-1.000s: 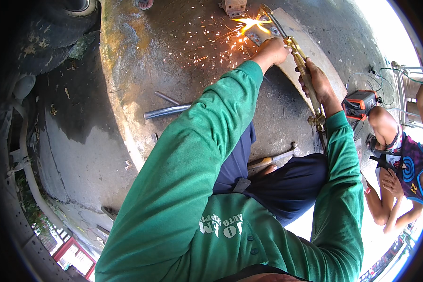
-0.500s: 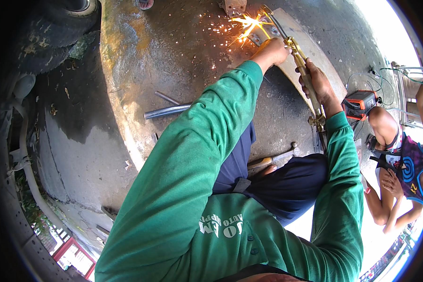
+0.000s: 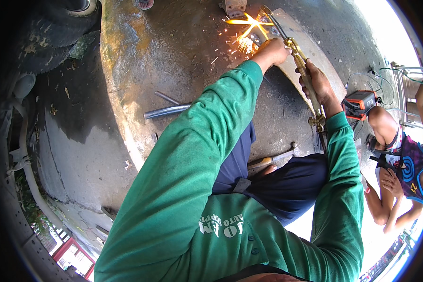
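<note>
A brass cutting torch (image 3: 301, 66) runs slantwise across the top right, its tubes reaching up and left to a bright flame. My right hand (image 3: 317, 83) is wrapped round its handle. Closed by the torch's front valve, my left hand (image 3: 272, 51) steadies it there, though most of its fingers are hidden from view. Yellow flame and sparks (image 3: 254, 27) burst at the tip, over bolted metal on a long pale plate (image 3: 315, 44) that looks bent in this view. The glare hides the exact point being heated.
A rusty metal bracket (image 3: 233, 7) lies beyond the sparks. Metal tubes (image 3: 167, 111) rest on the concrete to the left, and a hammer (image 3: 279, 156) lies by my foot. At right are an orange-and-black machine (image 3: 360, 105) with cables and a seated person (image 3: 404, 164). A tyre (image 3: 42, 37) stands upper left.
The sparks have shifted from a wide spray on the left to a denser burst just below the flame. Both hands and the torch stay nearly still.
</note>
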Demonstrator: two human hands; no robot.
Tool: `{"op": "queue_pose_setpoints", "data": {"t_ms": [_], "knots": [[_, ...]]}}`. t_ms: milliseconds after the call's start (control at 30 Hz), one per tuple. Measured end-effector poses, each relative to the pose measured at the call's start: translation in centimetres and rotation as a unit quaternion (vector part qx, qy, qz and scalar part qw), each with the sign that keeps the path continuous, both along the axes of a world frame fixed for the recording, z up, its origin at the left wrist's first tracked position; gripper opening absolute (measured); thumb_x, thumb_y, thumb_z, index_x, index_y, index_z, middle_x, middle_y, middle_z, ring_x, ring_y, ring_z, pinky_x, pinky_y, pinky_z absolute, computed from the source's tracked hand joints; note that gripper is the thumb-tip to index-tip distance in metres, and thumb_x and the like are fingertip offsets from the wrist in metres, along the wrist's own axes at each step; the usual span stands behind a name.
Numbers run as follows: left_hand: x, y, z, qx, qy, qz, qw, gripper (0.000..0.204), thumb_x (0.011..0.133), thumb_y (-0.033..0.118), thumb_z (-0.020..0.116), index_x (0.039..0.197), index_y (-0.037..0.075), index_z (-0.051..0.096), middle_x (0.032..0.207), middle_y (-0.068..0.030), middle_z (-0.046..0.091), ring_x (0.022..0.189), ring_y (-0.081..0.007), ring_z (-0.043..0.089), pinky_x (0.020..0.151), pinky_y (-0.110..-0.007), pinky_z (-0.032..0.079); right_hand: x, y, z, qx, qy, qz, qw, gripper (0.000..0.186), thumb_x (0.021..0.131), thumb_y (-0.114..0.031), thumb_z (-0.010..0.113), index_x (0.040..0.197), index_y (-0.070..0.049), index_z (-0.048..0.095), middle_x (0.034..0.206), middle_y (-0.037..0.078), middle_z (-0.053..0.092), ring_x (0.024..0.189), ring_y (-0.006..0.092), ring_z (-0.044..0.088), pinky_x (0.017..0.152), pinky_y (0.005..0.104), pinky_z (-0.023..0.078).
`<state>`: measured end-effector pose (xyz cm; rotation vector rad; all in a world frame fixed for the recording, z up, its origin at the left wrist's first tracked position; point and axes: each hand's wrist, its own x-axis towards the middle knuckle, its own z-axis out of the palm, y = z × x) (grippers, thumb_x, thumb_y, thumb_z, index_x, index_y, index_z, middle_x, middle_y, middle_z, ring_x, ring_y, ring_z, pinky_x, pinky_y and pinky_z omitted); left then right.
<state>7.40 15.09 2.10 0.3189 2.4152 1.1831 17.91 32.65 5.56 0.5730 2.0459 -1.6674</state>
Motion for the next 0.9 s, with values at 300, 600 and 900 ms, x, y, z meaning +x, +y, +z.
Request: {"op": "queue_pose_setpoints", "data": {"t_ms": [300,600,900], "knots": [[-0.1,0.1,-0.9,0.009,0.022,-0.008,1.000,0.043,0.095,0.039,0.069,0.105,-0.003,0.072,0.101,-0.0236,0.071,0.096,-0.0385,0.069,0.086,-0.048,0.053,0.1,0.2,-0.2,-0.008,0.007,0.004,1.000,0.060,0.111,-0.056,0.031,0.111,-0.004,0.061,0.066,0.003,0.054,0.042,0.0116,0.047,0.039,0.0296,0.040],[-0.5,0.3,-1.3,-0.021,-0.004,-0.011,1.000,0.045,0.094,0.041,0.069,0.113,0.001,0.074,0.115,-0.0256,0.072,0.110,-0.0414,0.069,0.095,-0.048,0.053,0.1,0.3,-0.3,-0.014,0.004,0.004,1.000,0.060,0.111,-0.056,0.030,0.111,-0.004,0.061,0.066,0.003,0.054,0.042,0.0119,0.048,0.039,0.0294,0.040],[-0.2,0.1,-0.9,-0.013,0.013,-0.012,1.000,0.046,0.095,0.040,0.070,0.106,-0.004,0.072,0.101,-0.0244,0.071,0.096,-0.0393,0.069,0.086,-0.047,0.054,0.2,0.1,-0.1,-0.012,0.003,0.004,1.000,0.059,0.110,-0.057,0.031,0.110,-0.005,0.061,0.066,0.002,0.055,0.042,0.0112,0.047,0.039,0.0291,0.040]]}}
